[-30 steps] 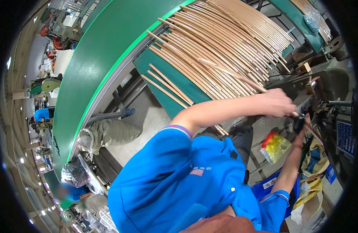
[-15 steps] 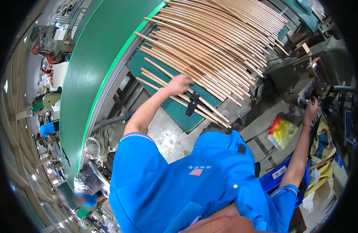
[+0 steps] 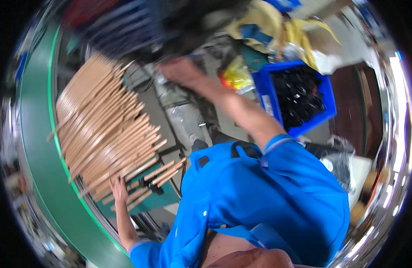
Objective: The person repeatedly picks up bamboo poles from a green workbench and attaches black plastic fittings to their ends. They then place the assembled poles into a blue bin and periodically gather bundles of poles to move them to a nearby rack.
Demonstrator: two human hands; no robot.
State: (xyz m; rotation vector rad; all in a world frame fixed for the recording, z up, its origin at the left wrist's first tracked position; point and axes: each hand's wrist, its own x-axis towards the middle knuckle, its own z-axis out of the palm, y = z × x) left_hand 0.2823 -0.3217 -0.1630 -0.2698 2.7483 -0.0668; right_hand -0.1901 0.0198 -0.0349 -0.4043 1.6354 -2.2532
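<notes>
Head view, blurred by motion, shows the left hand (image 3: 119,190) low at the left, fingers spread and laid flat on the near ends of the wooden rods (image 3: 103,134), not closed around any one of them. Its forearm runs straight down from the wrist to a blue sleeve cuff near the lower edge, the elbow tucked close to the body. The right hand (image 3: 181,71) is stretched far forward and up, the arm nearly straight from the blue shirt (image 3: 268,192) shoulder, the forearm crossing the middle of the picture on a slant. That hand is smeared by blur against dark machinery at the top, so I cannot tell whether it is open or gripping anything. The rods lie in a broad fanned sheaf, side by side and pale tan, on a dark green table (image 3: 157,201) just inside the curved green conveyor rim (image 3: 40,178); a few shorter ones stick out loose at the near end, beside the left hand. To the right of the right forearm stands a blue bin (image 3: 264,94) filled with small black parts, with a yellow and red bag (image 3: 235,76) just beside it, near the wrist.
</notes>
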